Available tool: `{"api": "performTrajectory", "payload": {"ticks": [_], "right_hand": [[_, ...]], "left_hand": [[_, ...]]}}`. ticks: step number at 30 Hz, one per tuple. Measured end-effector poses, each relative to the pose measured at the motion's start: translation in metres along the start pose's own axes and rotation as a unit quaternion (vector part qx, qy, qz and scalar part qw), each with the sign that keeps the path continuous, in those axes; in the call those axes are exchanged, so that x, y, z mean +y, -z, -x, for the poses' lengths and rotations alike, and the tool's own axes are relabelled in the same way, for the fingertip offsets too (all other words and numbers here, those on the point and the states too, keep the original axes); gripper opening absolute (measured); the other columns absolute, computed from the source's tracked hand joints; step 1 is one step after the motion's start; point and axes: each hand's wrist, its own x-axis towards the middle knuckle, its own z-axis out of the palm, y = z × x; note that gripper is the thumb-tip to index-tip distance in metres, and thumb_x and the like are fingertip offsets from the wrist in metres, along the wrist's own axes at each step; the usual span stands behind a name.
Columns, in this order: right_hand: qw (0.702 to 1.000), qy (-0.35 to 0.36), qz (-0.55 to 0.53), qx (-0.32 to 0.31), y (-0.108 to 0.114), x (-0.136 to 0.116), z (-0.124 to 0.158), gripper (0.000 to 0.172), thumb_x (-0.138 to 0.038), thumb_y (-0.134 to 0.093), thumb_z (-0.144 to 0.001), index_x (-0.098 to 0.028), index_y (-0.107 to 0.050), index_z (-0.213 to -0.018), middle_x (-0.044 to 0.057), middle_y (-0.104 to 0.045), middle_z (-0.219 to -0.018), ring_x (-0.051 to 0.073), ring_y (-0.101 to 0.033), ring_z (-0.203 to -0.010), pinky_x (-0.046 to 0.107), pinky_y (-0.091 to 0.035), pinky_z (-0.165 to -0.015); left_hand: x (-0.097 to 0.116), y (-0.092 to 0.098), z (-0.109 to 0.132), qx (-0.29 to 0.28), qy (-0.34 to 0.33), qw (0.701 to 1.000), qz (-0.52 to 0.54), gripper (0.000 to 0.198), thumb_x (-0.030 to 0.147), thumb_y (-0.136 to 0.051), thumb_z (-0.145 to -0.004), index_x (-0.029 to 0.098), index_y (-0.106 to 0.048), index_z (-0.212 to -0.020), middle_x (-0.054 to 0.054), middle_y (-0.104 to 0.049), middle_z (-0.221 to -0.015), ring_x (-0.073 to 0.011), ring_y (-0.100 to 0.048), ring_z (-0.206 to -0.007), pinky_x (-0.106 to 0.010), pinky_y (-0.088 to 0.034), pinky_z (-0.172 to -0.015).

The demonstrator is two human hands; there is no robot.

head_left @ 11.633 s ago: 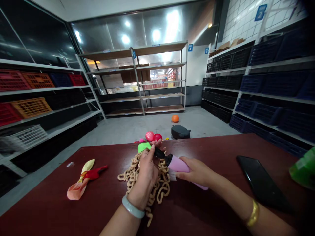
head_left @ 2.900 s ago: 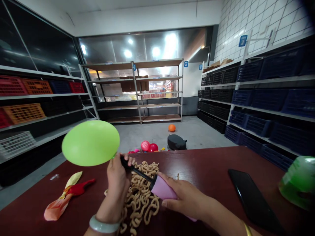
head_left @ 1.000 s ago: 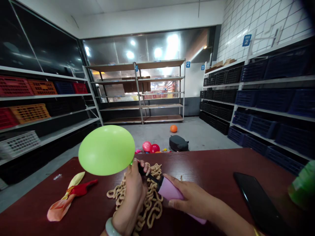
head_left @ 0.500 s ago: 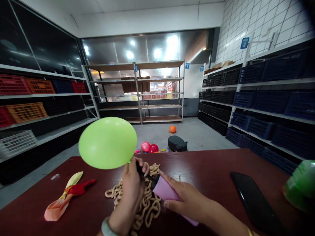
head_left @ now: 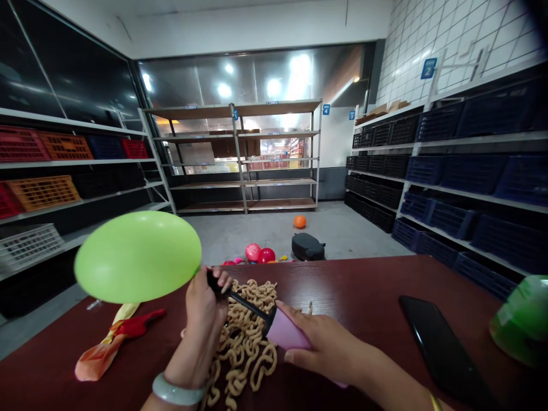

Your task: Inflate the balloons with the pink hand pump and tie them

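My left hand [head_left: 204,311] is closed around the neck of an inflated green balloon [head_left: 137,257] where it sits on the black nozzle of a hand pump. My right hand [head_left: 319,348] grips the pump's pink barrel [head_left: 286,334]; its thin black rod [head_left: 248,305] is drawn out between the two hands. Both hands hover over a heap of tan plastic chain links [head_left: 246,342] on the dark red table [head_left: 359,297].
Limp yellow, red and orange balloons [head_left: 113,339] lie at the table's left. A black phone [head_left: 440,351] and a green bag [head_left: 520,319] are on the right. Inflated balloons [head_left: 259,252] and a dark bag [head_left: 308,246] are on the floor beyond. Shelves with crates line both sides.
The green balloon has grown larger since the first frame, where it was limp. In the last half second my left hand moved left, drawing the pump rod out, and the balloon swung left.
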Motion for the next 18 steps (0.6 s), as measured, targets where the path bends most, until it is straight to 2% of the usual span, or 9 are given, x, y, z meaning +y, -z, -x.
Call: {"api": "performTrajectory", "payload": {"ticks": [4,9,14,18], "right_hand": [[1.000,-0.015,-0.005,0.016,-0.002,0.001,-0.002,0.085,-0.050,-0.058,-0.084,-0.029,-0.013,-0.154,0.008,-0.048,-0.144,0.029,-0.056,-0.120,0.037,-0.043,-0.095],[0.999,-0.012,-0.021,0.037,-0.002,0.001,-0.005,0.084,-0.048,-0.057,-0.086,-0.029,-0.012,-0.154,0.007,-0.046,-0.147,0.028,-0.052,-0.124,0.038,-0.042,-0.098],[0.999,-0.019,-0.019,0.035,-0.004,-0.004,-0.007,0.085,-0.051,-0.057,-0.085,-0.028,-0.011,-0.154,0.009,-0.045,-0.147,0.029,-0.052,-0.124,0.039,-0.041,-0.098],[0.999,-0.015,-0.032,0.033,-0.005,-0.006,-0.008,0.087,-0.050,-0.058,-0.085,-0.030,-0.009,-0.154,0.007,-0.046,-0.146,0.029,-0.052,-0.124,0.038,-0.041,-0.099]], "left_hand": [[-0.028,-0.010,0.025,-0.020,0.033,0.999,-0.021,0.021,0.026,-0.065,-0.079,0.018,-0.046,-0.075,0.004,-0.043,-0.060,-0.0076,-0.040,-0.046,-0.019,-0.030,-0.040],[-0.049,-0.023,0.057,-0.042,0.071,0.996,-0.033,0.024,0.029,-0.066,-0.081,0.020,-0.045,-0.075,0.003,-0.047,-0.064,-0.0105,-0.045,-0.051,-0.024,-0.039,-0.046],[-0.049,-0.024,0.059,-0.055,0.058,0.996,-0.047,0.025,0.030,-0.064,-0.082,0.019,-0.044,-0.073,0.003,-0.046,-0.063,-0.0102,-0.044,-0.049,-0.024,-0.036,-0.044],[-0.035,-0.022,0.047,-0.053,0.038,0.996,-0.059,0.023,0.027,-0.064,-0.081,0.019,-0.045,-0.073,0.003,-0.046,-0.063,-0.0089,-0.044,-0.048,-0.022,-0.033,-0.043]]}}
